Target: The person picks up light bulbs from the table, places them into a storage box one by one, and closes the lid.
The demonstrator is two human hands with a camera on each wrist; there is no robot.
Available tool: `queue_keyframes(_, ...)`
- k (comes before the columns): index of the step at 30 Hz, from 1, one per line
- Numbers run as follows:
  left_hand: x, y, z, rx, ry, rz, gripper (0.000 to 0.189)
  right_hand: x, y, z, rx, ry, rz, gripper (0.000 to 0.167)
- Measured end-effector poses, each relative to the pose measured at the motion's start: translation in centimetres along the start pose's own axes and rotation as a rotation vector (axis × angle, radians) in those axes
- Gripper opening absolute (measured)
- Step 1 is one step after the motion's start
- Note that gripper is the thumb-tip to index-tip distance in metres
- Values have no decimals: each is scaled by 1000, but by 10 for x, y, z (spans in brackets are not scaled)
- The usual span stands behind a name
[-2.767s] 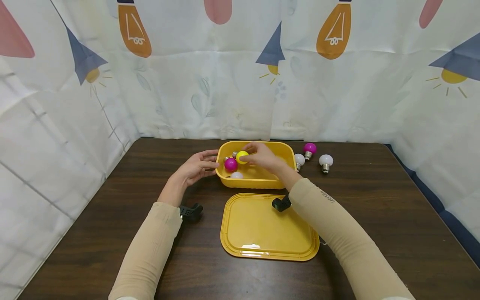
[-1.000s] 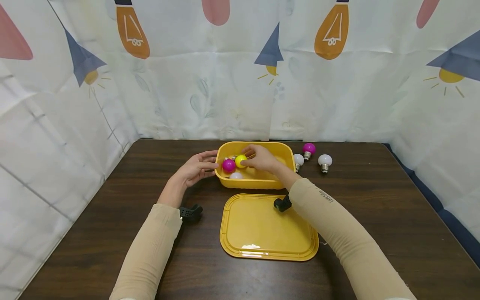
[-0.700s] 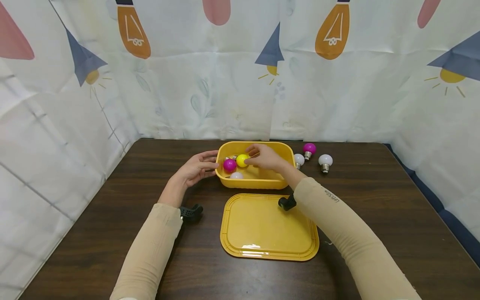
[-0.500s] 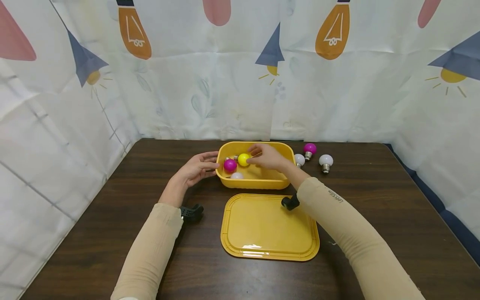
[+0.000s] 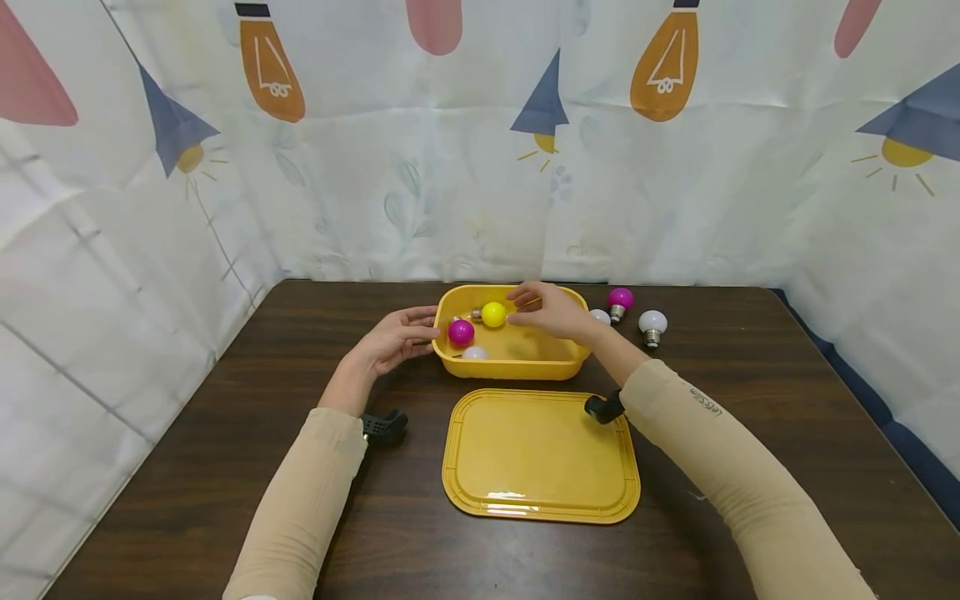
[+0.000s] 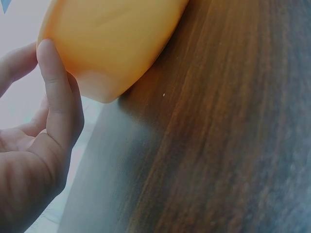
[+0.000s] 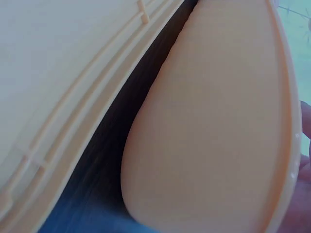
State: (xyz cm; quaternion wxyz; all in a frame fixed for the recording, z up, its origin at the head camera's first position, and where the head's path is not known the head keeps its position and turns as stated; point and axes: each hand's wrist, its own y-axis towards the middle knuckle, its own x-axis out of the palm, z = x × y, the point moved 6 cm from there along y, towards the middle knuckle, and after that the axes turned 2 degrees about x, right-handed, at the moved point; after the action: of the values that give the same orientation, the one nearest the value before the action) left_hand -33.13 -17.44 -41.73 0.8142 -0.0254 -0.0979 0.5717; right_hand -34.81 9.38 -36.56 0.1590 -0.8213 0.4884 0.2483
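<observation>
A yellow bin (image 5: pixel 517 369) holds a yellow light bulb (image 5: pixel 493 314), a magenta light bulb (image 5: pixel 461 333) and a white light bulb (image 5: pixel 474 353), all toward its left half. At the bin's left end my left hand (image 5: pixel 397 340) rests against the rim, fingers mostly straight; the left wrist view shows a fingertip on the bin's outer wall (image 6: pixel 107 43). My right hand (image 5: pixel 555 312) hovers over the bin's right half, fingers loosely bent and holding nothing, a small gap to the right of the yellow bulb. The right wrist view shows mostly the bin's outer side (image 7: pixel 209 121).
A flat yellow lid (image 5: pixel 540 454) lies in front of the bin on the dark wooden table (image 5: pixel 390 508). To the bin's right are a magenta bulb (image 5: pixel 620 298), a white bulb (image 5: pixel 652 322) and another white bulb (image 5: pixel 600 317) partly behind my right arm. A printed curtain (image 5: pixel 480 192) hangs behind.
My right hand has let go of the yellow bulb and moved right, away from it. The bulb lies slightly farther right in the bin. My left hand stays at the rim.
</observation>
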Motion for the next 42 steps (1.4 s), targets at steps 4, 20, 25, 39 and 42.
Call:
queue_keyframes(4,-1,0,0,1,7,1,61,-6,-7,-1,-25,6,1,48)
queue_keyframes(20,1,0,0,5,1,6,60,-25,-26,3,-89,32,25,45)
queue_keyframes(25,1,0,0,0,-9,12,60,-32,-33,5,-89,55,43,43)
queue_keyframes(39,-1,1,-2,6,-5,2,60,-48,-48,18,-65,156,94,41)
queue_keyframes(42,0,1,-2,4,-10,-1,60,-53,-53,20,-59,175,99,39)
